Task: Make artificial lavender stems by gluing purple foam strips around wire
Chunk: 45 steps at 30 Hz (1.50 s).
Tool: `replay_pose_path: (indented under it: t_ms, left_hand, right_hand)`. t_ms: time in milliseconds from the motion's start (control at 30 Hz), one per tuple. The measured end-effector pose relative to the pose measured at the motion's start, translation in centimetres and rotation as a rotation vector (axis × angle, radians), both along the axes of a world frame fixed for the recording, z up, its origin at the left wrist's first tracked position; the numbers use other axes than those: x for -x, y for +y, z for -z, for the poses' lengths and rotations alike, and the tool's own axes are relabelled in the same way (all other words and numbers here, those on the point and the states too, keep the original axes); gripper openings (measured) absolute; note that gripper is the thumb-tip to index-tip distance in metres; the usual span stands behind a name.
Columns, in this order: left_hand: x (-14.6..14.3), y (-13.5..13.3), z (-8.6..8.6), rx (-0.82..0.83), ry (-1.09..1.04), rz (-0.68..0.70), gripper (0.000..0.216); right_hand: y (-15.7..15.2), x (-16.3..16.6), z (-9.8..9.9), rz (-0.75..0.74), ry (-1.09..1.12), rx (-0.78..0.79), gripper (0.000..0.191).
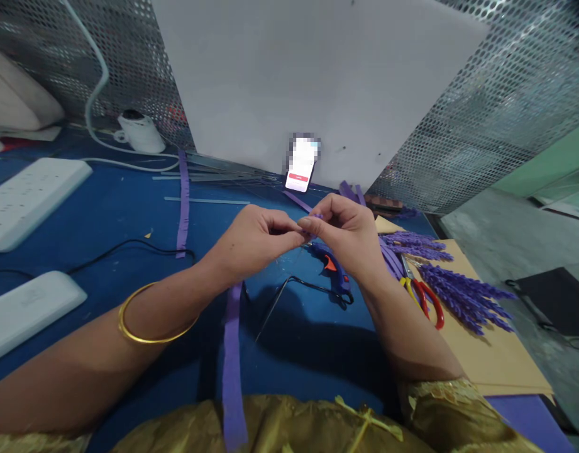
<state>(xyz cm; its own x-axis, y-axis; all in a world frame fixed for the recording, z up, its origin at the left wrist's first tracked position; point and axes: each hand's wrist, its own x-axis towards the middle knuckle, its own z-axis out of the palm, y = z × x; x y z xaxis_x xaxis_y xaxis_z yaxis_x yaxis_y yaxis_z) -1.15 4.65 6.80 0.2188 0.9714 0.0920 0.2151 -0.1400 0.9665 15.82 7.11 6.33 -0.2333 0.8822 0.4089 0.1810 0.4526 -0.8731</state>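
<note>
My left hand (256,242) and my right hand (348,233) meet in front of me above the table, thumbs and fingertips pinched together. A small bit of purple paper strip (319,216) shows between the fingertips; most of it is hidden by them. A longer purple strip (232,358) emerges below my left wrist and hangs toward my lap; whether it joins the held piece is hidden. Just below my right hand lies a blue glue gun (336,270) with an orange trigger, beside its black wire stand (293,280).
Scissors (424,292) and purple paper lavender stems (463,296) lie on brown cardboard (501,358) at right. A phone (300,165) leans on the white board (312,75). Thin wires (223,176) and a fringed purple strip (183,207) lie behind. Power strips (34,198) sit left.
</note>
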Motion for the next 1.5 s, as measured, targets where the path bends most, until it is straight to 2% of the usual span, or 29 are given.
replay_pose_path:
  t_ms: [67,133,233,300,500,800,1100,1500]
  left_hand:
    - [0.1,0.1,0.0,0.024,-0.044,0.002,0.016]
    - [0.3,0.2,0.0,0.079,-0.107,0.014,0.022]
    - [0.4,0.5,0.2,0.179,-0.187,0.038,0.025]
    - [0.5,0.6,0.3,0.224,-0.230,0.062,0.023]
    - [0.5,0.7,0.6,0.292,-0.290,0.122,0.021]
    - [1.0,1.1,0.5,0.308,-0.275,0.151,0.020]
    - [1.0,1.2,-0.4,0.292,-0.180,0.115,0.017]
    - [1.2,1.4,0.3,0.259,-0.117,0.135,0.018]
  right_hand:
    - [0.2,-0.5,-0.3,-0.090,-0.009,0.012,0.024]
    - [0.6,-1.2,-0.5,-0.248,0.012,0.056,0.023]
    - [1.3,-2.0,-0.3,-0.474,0.091,0.153,0.041]
    - [1.7,-2.2,0.1,-0.520,0.143,0.167,0.042]
    - [2.3,-1.6,1.1,-0.469,0.215,0.113,0.031]
    - [2.5,-1.8,1.1,-0.384,0.219,0.074,0.027]
    - [2.6,-2.0,1.0,-0.446,0.209,0.015,0.019]
    - [2.1,-2.4,-0.3,-0.487,-0.011,-0.069,0.015]
